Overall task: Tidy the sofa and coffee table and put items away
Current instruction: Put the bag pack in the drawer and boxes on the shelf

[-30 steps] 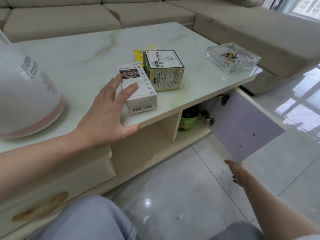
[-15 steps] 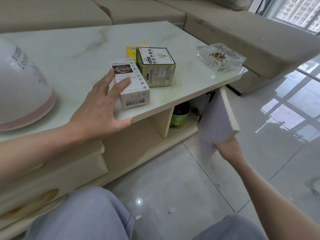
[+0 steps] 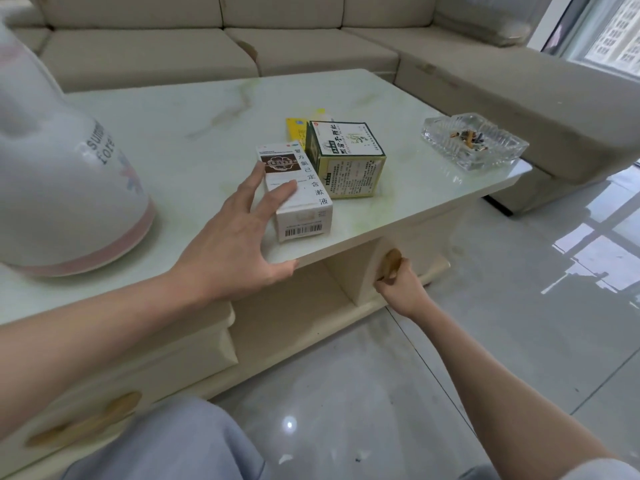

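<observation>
- The left hand [image 3: 239,237] lies spread and flat on the coffee table [image 3: 194,133], grasping nothing; its forefinger and middle finger rest on the near top face of the white box [image 3: 294,190], and the thumb hooks over the table's front edge.
- The left forearm reaches in from the lower left, low across the tabletop, wrist straight.
- The right hand [image 3: 398,289] is curled around the wooden handle [image 3: 390,263] of the cabinet door [image 3: 412,247] below the tabletop; the fingers wrap behind the handle, so how tight the grip is can hardly be told, though it looks closed on it.
- The right forearm rises from the lower right, angled up toward the door, which sits flush with the table's front.
- Just beyond the left fingertips, touching the white box's right side, stands the green box [image 3: 344,157], with a yellow packet [image 3: 295,131] behind it.
- Well right of the left hand, above the right hand, a glass ashtray [image 3: 474,142] sits near the table's corner.
- Left of the left forearm sits a white and pink jug [image 3: 62,181].
- Beyond the table runs the beige sofa [image 3: 311,36].
</observation>
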`<move>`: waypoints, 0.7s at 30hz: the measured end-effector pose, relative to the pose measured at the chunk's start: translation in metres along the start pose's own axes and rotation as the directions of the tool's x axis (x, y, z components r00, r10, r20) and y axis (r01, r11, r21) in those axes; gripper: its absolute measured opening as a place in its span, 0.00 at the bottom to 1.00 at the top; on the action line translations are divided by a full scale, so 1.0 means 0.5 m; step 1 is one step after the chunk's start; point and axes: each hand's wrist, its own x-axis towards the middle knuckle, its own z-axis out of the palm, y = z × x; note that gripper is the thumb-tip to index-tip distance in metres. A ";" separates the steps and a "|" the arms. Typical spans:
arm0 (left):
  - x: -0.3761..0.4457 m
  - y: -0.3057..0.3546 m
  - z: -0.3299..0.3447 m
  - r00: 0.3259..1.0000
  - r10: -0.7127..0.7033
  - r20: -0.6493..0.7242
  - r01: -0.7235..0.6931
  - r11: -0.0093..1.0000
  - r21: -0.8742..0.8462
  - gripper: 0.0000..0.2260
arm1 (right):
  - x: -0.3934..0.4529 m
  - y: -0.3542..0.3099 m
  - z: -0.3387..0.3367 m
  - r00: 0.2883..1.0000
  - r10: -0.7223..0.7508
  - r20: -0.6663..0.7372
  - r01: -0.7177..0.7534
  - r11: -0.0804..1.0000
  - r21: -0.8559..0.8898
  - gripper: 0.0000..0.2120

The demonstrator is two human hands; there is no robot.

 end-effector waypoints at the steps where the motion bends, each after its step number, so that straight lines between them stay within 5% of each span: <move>1: 0.000 0.002 0.000 1.000 -0.002 0.006 0.002 1.000 0.001 0.46 | -0.009 0.002 -0.003 0.998 0.034 0.046 -0.035 0.999 0.024 0.30; 3: 0.000 0.003 -0.002 1.000 -0.011 0.014 0.011 1.000 0.001 0.46 | -0.039 -0.002 -0.024 0.999 0.022 0.033 -0.022 1.000 -0.006 0.34; 5: -0.001 0.004 -0.004 1.000 -0.019 0.015 0.019 1.000 0.018 0.45 | -0.070 -0.030 -0.062 0.963 -0.074 -0.260 0.086 0.996 0.034 0.26; 8: -0.003 0.005 -0.006 1.000 -0.020 -0.010 0.020 1.000 0.002 0.43 | -0.115 -0.148 -0.146 0.659 -0.226 -0.717 0.371 0.927 0.049 0.11; 10: -0.006 0.006 -0.006 0.998 -0.017 -0.059 0.015 0.999 -0.028 0.40 | -0.124 -0.244 -0.189 0.592 -0.265 -0.761 0.487 0.870 0.075 0.15; 12: -0.009 0.006 -0.011 0.991 -0.049 -0.127 0.041 0.997 -0.067 0.35 | -0.108 -0.322 -0.200 0.721 -0.272 -0.637 0.458 0.877 0.144 0.26; 15: -0.011 0.006 -0.014 0.970 -0.134 -0.204 0.107 0.984 -0.139 0.28 | -0.084 -0.398 -0.174 0.945 -0.160 -0.286 0.225 0.952 0.210 0.46; 17: -0.011 0.004 -0.018 0.962 -0.180 -0.204 0.140 0.971 -0.196 0.26 | -0.079 -0.421 -0.149 0.981 -0.089 -0.173 0.132 0.959 0.253 0.38; 21: -0.008 0.001 -0.028 0.950 -0.245 -0.193 0.177 0.933 -0.312 0.17 | -0.077 -0.418 -0.131 0.977 -0.050 -0.208 0.134 0.902 0.411 0.15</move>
